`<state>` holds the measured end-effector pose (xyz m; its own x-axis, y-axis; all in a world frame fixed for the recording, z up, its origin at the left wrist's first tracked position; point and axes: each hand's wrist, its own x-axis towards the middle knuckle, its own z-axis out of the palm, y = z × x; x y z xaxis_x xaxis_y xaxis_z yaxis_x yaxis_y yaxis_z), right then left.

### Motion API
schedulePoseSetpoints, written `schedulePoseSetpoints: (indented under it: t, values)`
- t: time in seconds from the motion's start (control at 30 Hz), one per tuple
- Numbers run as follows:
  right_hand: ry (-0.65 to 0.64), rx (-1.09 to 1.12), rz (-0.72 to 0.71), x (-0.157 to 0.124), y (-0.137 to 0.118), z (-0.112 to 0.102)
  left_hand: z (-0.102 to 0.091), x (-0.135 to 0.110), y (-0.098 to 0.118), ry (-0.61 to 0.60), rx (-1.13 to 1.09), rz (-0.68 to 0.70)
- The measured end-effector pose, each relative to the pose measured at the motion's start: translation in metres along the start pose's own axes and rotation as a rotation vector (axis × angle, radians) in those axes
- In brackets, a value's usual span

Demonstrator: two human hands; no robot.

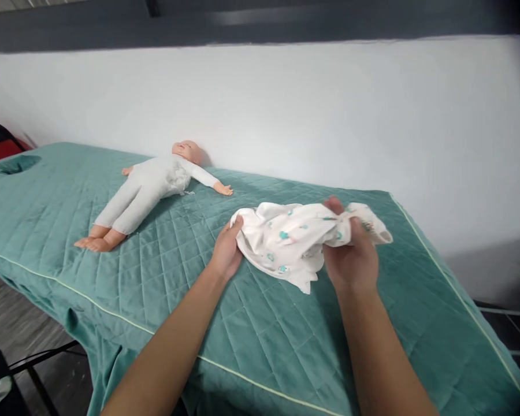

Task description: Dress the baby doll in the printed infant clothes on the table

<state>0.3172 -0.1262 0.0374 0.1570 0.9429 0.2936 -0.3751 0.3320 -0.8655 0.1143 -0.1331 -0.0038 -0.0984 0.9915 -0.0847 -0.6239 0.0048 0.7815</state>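
Note:
A small white baby garment (290, 240) with teal prints is bunched up just above the green quilted table cover (260, 346). My left hand (226, 251) pinches its left edge. My right hand (351, 251) is closed round the crumpled right part of the cloth. Both forearms reach in from the bottom of the view. A baby doll (149, 188) in a pale one-piece suit lies on its back to the left, head toward the wall, arms spread, about an arm's length from my left hand.
The table (34, 231) runs left to a face hole (17, 164) near its far end. A white wall (329, 115) stands right behind it. A red and black seat (0, 147) shows at far left. Dark floor and a black frame lie below left.

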Motion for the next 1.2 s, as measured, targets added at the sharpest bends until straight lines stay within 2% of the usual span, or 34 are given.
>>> schedulePoseSetpoints:
  t: [0.03, 0.1, 0.17, 0.2, 0.27, 0.4, 0.47, 0.57, 0.67, 0.8, 0.87, 0.93, 1.0, 1.07, 1.13, 1.2]
  values:
    - [-0.013, 0.028, 0.038, 0.001, 0.000, -0.002, 0.000, -0.002, -0.001, -0.046, 0.074, -0.009]
    - [-0.087, 0.040, 0.147, 0.000, 0.004, -0.001, 0.001, -0.008, -0.002, -0.230, 0.329, -0.041]
    - [-0.184, -0.002, 0.242, -0.006, 0.009, 0.006, 0.004, -0.015, -0.003, -0.401, 0.587, -0.042]
    - [-0.232, -0.044, 0.259, -0.010, 0.012, 0.011, 0.005, -0.017, -0.003, -0.437, 0.665, -0.035]
    - [-0.355, -0.174, 0.212, -0.017, 0.015, 0.020, 0.005, -0.019, -0.003, -0.410, 0.700, 0.005]
    - [-0.604, -0.522, 0.057, -0.025, 0.015, 0.024, -0.001, -0.015, -0.005, -0.315, 0.601, 0.160]
    - [-0.619, -0.639, 0.023, -0.025, 0.018, 0.021, -0.003, -0.012, -0.008, -0.266, 0.523, 0.143]
    - [-0.511, -0.674, -0.041, -0.021, 0.023, 0.018, -0.002, -0.011, -0.013, -0.262, 0.373, 0.022]
    - [-0.342, -0.574, -0.078, -0.016, 0.026, 0.015, 0.001, -0.009, -0.013, -0.199, 0.236, -0.029]
    - [0.076, -0.286, -0.142, -0.002, 0.024, 0.011, 0.002, -0.002, -0.007, -0.038, 0.009, -0.060]
    - [0.292, -0.104, -0.189, 0.007, 0.017, 0.007, 0.000, 0.004, -0.005, 0.018, -0.094, -0.068]
    - [0.448, 0.017, -0.234, 0.014, 0.002, -0.001, -0.001, 0.008, -0.005, 0.050, -0.152, -0.075]
    - [0.511, 0.048, -0.282, 0.017, -0.019, -0.011, -0.001, 0.009, -0.006, 0.047, -0.161, -0.073]
    - [0.487, -0.024, -0.362, 0.014, -0.045, -0.026, 0.000, 0.008, -0.006, 0.029, -0.143, -0.063]
    - [0.437, -0.209, -0.452, 0.008, -0.072, -0.044, 0.002, 0.006, -0.006, 0.016, -0.128, -0.060]
    - [0.460, -0.467, -0.491, 0.000, -0.097, -0.066, 0.003, 0.004, -0.006, 0.015, -0.124, -0.058]
